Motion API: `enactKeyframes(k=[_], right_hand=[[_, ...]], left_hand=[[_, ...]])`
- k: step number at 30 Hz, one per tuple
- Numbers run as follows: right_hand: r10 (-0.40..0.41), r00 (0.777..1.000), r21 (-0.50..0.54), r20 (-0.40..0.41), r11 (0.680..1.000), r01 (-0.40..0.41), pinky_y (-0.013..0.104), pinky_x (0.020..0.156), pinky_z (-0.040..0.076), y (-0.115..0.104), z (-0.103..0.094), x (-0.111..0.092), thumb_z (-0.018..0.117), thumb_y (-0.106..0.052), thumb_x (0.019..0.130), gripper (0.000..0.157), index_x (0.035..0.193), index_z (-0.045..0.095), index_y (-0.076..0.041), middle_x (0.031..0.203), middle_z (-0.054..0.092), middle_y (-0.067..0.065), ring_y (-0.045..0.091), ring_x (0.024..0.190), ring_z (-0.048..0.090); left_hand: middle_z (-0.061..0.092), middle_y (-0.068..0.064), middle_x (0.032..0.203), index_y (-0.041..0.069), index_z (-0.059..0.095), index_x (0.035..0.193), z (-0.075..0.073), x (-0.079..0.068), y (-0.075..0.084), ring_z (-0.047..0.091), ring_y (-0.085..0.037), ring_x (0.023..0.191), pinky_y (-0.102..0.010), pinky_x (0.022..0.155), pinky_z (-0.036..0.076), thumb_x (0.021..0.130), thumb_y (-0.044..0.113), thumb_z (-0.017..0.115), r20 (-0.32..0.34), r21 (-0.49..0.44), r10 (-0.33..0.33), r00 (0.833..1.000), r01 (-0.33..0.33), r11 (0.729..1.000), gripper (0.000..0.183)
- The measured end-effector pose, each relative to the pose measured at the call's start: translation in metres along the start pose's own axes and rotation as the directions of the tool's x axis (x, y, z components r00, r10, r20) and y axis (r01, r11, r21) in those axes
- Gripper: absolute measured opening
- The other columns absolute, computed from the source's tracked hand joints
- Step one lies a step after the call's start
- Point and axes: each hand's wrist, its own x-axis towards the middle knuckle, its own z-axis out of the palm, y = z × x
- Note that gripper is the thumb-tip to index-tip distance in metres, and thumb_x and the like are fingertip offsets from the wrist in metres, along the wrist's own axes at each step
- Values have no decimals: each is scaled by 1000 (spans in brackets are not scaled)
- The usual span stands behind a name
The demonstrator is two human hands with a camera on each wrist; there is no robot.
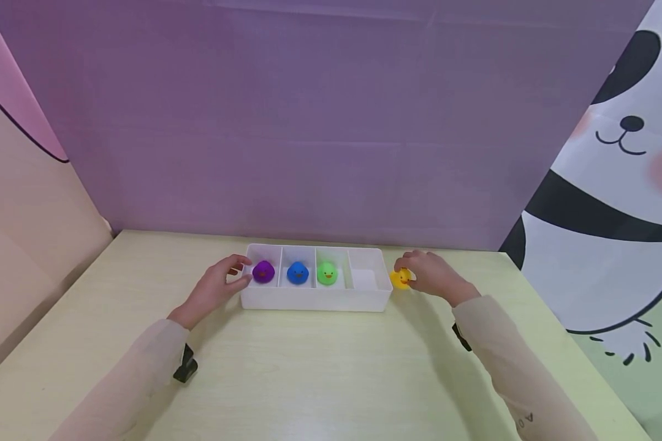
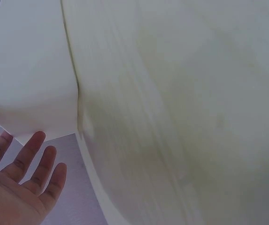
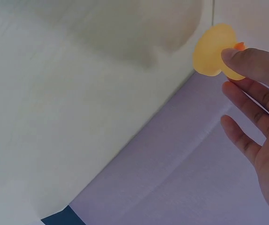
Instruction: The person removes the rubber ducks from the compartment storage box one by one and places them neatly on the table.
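Observation:
A white box [image 1: 315, 300] with a row of compartments stands on the table. From left to right, a purple toy duck [image 1: 263, 272], a blue toy duck [image 1: 298, 273] and a light green toy duck [image 1: 327, 273] sit in separate compartments; the rightmost one is bare. Just outside the box's right end, my right hand [image 1: 431, 274] pinches a yellow toy duck [image 1: 401, 279] between thumb and fingers. The right wrist view shows the thumb pressed on the duck [image 3: 211, 51]. At the box's left end is my left hand [image 1: 215, 286], its fingers spread and fingertips right at the wall.
The pale wooden table [image 1: 309, 373] ends at a purple backdrop [image 1: 320, 122] close behind the box. A panda print [image 1: 629, 184] hangs at the right, and a pink and beige panel [image 1: 27, 202] borders the left. Dark straps show under both sleeves.

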Motion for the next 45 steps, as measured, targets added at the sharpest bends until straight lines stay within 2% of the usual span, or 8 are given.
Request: enactKeyframes(k=[9,18,31,41,45], right_hand=[[8,999,15,38,1000,-9,41,69,49,-1,10,-7,75,-2,70,28,94,67,-12,93,64,2,20,85,58],[23,998,16,54,1000,-24,40,68,49,2,17,-9,75,-3,70,27,94,67,-12,92,65,1,19,84,58],[9,999,26,38,1000,-10,37,64,47,0,17,-11,74,1,69,27,92,66,-12,89,63,1,19,82,57],[44,997,46,58,998,-47,49,76,48,0,11,-11,73,0,71,31,99,66,-11,99,64,5,26,92,58],[49,996,51,75,997,-53,47,76,49,2,6,-10,74,-2,71,33,101,65,-11,102,64,6,26,93,58]], left_hand=[[59,-20,114,4,54,117,1,1,0,55,-37,103,-49,89,46,87,15,59,-11,0,20,1000,-20,1000,32],[59,-18,113,5,54,118,1,0,-1,55,-37,104,-50,87,47,88,17,58,-4,11,9,1000,-9,1000,32],[59,-18,113,5,53,119,0,0,1,55,-36,104,-50,87,47,88,18,58,-1,16,1,1000,-1,1000,34],[58,-18,113,4,53,119,-1,-1,1,54,-37,104,-50,87,47,88,17,57,-2,11,5,1000,-5,1000,33],[59,-18,113,4,53,118,0,-1,2,55,-37,104,-50,88,47,88,16,58,-3,11,3,1000,-3,1000,33]])
